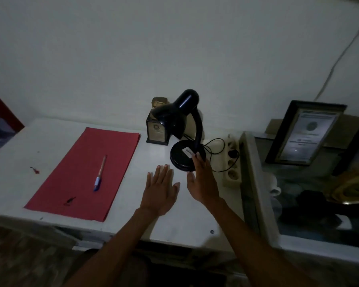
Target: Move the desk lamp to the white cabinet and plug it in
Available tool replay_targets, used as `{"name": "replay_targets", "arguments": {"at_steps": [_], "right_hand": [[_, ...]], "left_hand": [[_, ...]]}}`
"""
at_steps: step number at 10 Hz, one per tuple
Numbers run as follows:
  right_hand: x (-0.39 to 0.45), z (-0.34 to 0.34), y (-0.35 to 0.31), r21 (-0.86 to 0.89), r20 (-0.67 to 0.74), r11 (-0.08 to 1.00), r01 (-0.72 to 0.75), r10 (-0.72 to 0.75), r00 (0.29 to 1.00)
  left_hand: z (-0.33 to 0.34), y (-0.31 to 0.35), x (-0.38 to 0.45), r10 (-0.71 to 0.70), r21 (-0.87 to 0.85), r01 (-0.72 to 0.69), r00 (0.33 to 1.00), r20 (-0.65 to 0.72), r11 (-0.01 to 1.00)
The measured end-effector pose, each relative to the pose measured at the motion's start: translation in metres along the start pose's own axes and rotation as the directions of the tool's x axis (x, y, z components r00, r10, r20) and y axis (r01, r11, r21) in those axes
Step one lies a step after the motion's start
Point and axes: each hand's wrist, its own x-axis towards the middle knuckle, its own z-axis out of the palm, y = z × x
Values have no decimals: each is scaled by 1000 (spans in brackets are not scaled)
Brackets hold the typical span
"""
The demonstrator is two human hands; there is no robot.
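In a dim room, the white cabinet (50, 146) stands against a pale wall, a red folder (85, 170) on its left part. The black desk lamp (184, 129) stands far right on it, beside a power strip (232, 160). My right hand (201, 181), fingers spread, touches the lamp's base; my left hand (160, 189) lies flat and empty just near of it.

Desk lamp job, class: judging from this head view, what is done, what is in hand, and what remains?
Done: the desk lamp stands on the white cabinet, and its cord runs to a plug in the power strip. In hand: the right hand rests open at the lamp's base; the left hand lies flat beside it. Left: apparently nothing; the lamp is unlit.
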Motion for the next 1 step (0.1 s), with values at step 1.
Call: {"name": "replay_targets", "arguments": {"at_steps": [1], "right_hand": [[-13,-30,1,56,-112,998,22,-15,994]], "left_hand": [[-14,33,-8,155,-41,-159,983,-99,986]]}}
